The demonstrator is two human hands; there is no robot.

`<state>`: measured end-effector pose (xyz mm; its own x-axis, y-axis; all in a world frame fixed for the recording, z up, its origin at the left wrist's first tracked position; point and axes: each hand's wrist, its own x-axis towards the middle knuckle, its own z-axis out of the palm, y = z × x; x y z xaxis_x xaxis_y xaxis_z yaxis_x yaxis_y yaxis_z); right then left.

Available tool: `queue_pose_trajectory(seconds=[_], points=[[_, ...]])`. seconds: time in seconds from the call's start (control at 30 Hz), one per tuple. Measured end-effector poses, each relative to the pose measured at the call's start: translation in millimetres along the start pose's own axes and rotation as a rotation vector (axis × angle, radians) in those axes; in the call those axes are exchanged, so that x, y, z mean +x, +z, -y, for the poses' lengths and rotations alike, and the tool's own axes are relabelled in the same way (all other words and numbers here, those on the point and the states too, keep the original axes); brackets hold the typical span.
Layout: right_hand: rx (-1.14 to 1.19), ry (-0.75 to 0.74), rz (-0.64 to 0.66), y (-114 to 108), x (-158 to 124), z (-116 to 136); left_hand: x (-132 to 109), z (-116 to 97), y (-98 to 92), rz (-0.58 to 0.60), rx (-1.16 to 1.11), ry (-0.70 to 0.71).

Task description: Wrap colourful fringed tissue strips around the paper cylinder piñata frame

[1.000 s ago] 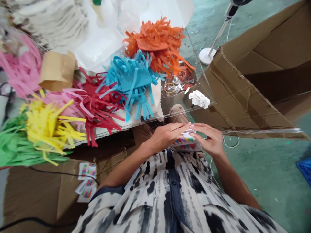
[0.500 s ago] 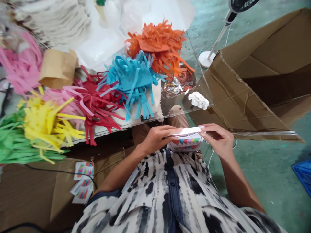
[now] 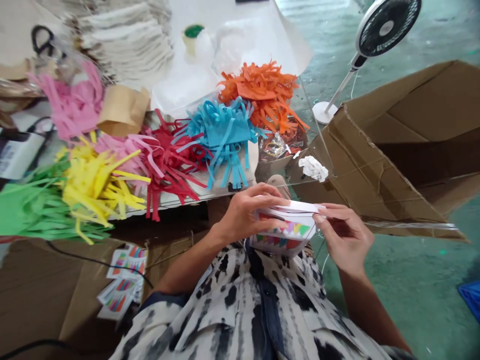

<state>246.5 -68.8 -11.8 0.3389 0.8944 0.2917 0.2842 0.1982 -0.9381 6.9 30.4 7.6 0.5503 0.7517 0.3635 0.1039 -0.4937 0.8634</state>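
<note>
Green fringe [image 3: 33, 207]: at the left end of the table [image 3: 253, 162], along the near edge.
Yellow fringe [image 3: 97, 180]: beside the green, a few strips over the near edge; I'd steer the left elbow wide of them.
Cards [image 3: 122, 282]: below the near edge on a brown box [image 3: 56, 285], overlapping.
Red fringe [image 3: 170, 157]: strips hanging past the near edge.
Blue fringe [image 3: 227, 127]: at the near edge, just beyond the knuckles.
Left hand [image 3: 247, 212]: I have it holding the left end of the stack [image 3: 287, 239], fingers across top and face. I'd let this side bear the weight and press flat, not squeeze.
Stack: off the table, before the shirt [image 3: 240, 310], printed face towards me, white layers along its top. I'd level those edges.
Right hand [image 3: 347, 237]: a narrow pinch on the stack's right corner, thumb against finger. Lightly does it; hard pressure would probably crease the paper.
White wad [image 3: 314, 168]: by the table's near right corner, apart from the fingers.
</note>
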Motion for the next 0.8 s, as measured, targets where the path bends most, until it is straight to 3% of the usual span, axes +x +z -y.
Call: queue_pose_trajectory(seconds=[0.2, 0.37, 0.57, 0.8], points=[[0.027, -0.014, 0.120, -1, 5, -3, -9, 5, 5.3, -0.100, -0.207, -0.130], [0.086, 0.014, 0.180, 0, 21, 9, -2, -9, -12.1, -0.070, -0.306, -0.137], [-0.019, 0.095, 0.347, 3, 34, 27, 0, -15, -32.4, -0.046, -0.307, -0.182], [-0.046, 0.116, 0.323, 13, 27, 18, -21, -7, -18.1, -0.149, -0.086, -0.175]])
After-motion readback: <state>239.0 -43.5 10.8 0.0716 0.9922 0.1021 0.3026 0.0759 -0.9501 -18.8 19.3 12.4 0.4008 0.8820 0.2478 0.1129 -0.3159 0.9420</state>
